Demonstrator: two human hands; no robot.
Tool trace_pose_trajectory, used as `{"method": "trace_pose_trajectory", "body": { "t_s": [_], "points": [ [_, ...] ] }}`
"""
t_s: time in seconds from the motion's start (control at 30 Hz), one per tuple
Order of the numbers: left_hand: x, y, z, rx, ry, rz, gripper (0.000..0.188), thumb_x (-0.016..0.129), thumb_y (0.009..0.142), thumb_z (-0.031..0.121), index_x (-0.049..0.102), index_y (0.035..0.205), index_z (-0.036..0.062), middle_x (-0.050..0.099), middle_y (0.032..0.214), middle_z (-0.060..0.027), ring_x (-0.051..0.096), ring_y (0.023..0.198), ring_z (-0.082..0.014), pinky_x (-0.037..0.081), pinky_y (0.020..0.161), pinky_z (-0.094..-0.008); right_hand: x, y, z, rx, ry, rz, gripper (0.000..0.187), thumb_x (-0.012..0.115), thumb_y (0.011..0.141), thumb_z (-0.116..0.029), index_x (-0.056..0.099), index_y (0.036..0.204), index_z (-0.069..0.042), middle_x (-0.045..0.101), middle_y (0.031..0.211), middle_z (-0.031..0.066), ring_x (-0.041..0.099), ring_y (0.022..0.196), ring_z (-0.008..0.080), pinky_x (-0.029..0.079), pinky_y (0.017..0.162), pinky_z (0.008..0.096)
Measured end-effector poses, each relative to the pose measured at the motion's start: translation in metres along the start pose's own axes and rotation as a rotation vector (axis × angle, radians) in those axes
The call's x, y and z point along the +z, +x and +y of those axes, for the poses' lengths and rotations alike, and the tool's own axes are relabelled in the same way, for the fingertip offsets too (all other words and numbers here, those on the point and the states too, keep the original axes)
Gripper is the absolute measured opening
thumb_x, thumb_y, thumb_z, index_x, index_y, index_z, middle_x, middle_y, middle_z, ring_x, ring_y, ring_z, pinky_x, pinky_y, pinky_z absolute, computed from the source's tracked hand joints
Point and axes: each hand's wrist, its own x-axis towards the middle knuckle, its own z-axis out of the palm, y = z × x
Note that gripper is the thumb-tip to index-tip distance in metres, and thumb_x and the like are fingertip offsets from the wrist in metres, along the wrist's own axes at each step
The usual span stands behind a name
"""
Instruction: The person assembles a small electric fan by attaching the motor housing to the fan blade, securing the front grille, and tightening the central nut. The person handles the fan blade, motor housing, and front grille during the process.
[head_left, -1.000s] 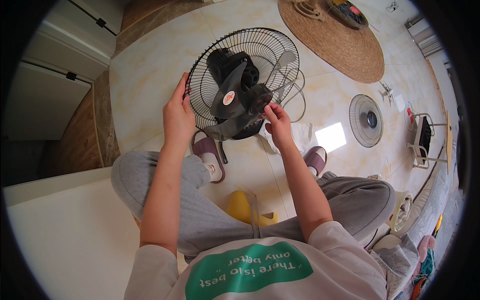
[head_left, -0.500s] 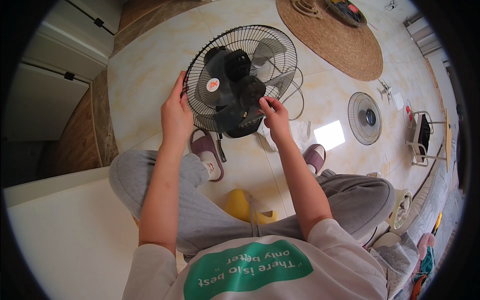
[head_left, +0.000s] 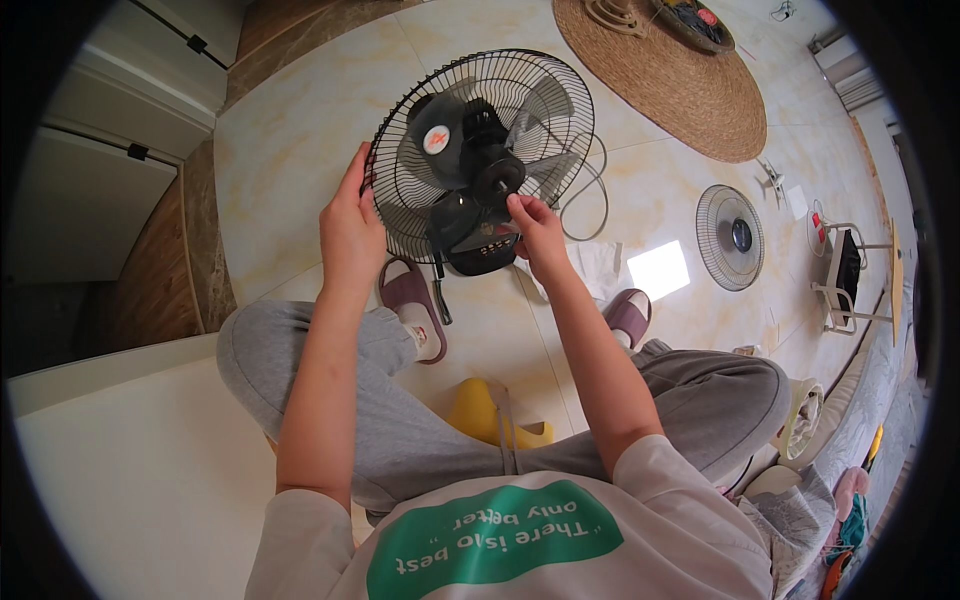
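Observation:
A black electric fan (head_left: 487,125) stands in front of me, its open wire guard tilted up toward me. My left hand (head_left: 352,240) is closed on the guard's left rim. Inside the guard sit dark translucent fan blades (head_left: 548,102), one bearing a round white sticker (head_left: 436,139). My right hand (head_left: 541,243) pinches at the lower right edge of the dark blade hub (head_left: 497,183); its fingertips partly hide what they grip. Below shows the fan's black base (head_left: 483,260), and a grey cable (head_left: 605,190) loops at the right.
A loose round wire guard (head_left: 741,235) lies on the tiled floor at the right. White cloth (head_left: 597,268) lies beside the base. A woven oval mat (head_left: 665,85) is farther off. Between my legs is a yellow plastic object (head_left: 473,408). Purple slippers (head_left: 629,315) are on my feet.
The blades have turned clockwise, carrying the sticker up and slightly right. My right hand has shifted a little left and down along the hub. My left hand keeps its place.

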Motion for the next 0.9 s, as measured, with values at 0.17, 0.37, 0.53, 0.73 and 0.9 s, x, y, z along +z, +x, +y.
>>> {"method": "trace_pose_trajectory", "body": {
  "t_s": [0.17,0.37,0.53,0.73,0.9],
  "points": [
    [-0.001,-0.001,0.002,-0.026,-0.005,-0.024,0.055,0.047,0.090,-0.007,0.046,0.140,0.0136,0.064,0.112,-0.0224,0.064,0.097,-0.0380,0.050,0.083,-0.0396,-0.006,0.016,-0.001,-0.447,-0.191,0.082,0.025,0.071,0.089,-0.020,0.065,0.106,-0.003,0.065,0.093,0.0009,0.059,0.084,0.0087,0.048,0.075,0.0225],
    [-0.002,-0.001,0.002,-0.036,0.005,-0.015,0.055,0.046,0.090,-0.007,0.046,0.141,0.0138,0.064,0.111,-0.0222,0.064,0.097,-0.0383,0.050,0.083,-0.0397,-0.011,0.019,-0.027,-0.721,-0.497,0.119,0.026,0.075,0.084,-0.016,0.066,0.104,-0.003,0.063,0.100,0.0076,0.060,0.091,0.0164,0.048,0.082,0.0274],
    [0.000,-0.002,0.004,-0.045,0.014,-0.016,0.054,0.045,0.090,-0.007,0.046,0.140,0.0116,0.063,0.116,-0.0211,0.063,0.103,-0.0375,0.049,0.087,-0.0388,0.017,-0.010,-0.035,-0.877,-0.612,0.452,0.035,0.076,0.079,-0.017,0.062,0.108,-0.004,0.055,0.114,0.0123,0.056,0.102,0.0279,0.047,0.086,0.0343],
    [0.000,-0.003,0.006,-0.056,-0.016,-0.024,0.053,0.044,0.091,-0.008,0.045,0.140,0.0094,0.061,0.122,-0.0206,0.061,0.110,-0.0359,0.048,0.092,-0.0383,0.046,-0.043,-0.018,-0.776,-0.627,0.300,0.078,0.082,0.074,-0.030,0.043,0.138,-0.008,0.050,0.121,0.0151,0.054,0.111,0.0325,0.049,0.086,0.0392],
    [-0.001,-0.003,0.005,-0.082,-0.012,-0.033,0.053,0.043,0.090,-0.008,0.045,0.141,0.0097,0.061,0.123,-0.0206,0.060,0.112,-0.0359,0.048,0.092,-0.0380,0.054,-0.041,-0.021,-0.727,-0.747,0.346,0.091,0.082,0.072,-0.029,0.032,0.146,-0.012,0.047,0.127,0.0157,0.057,0.107,0.0332,0.053,0.079,0.0395]
  ]
}}
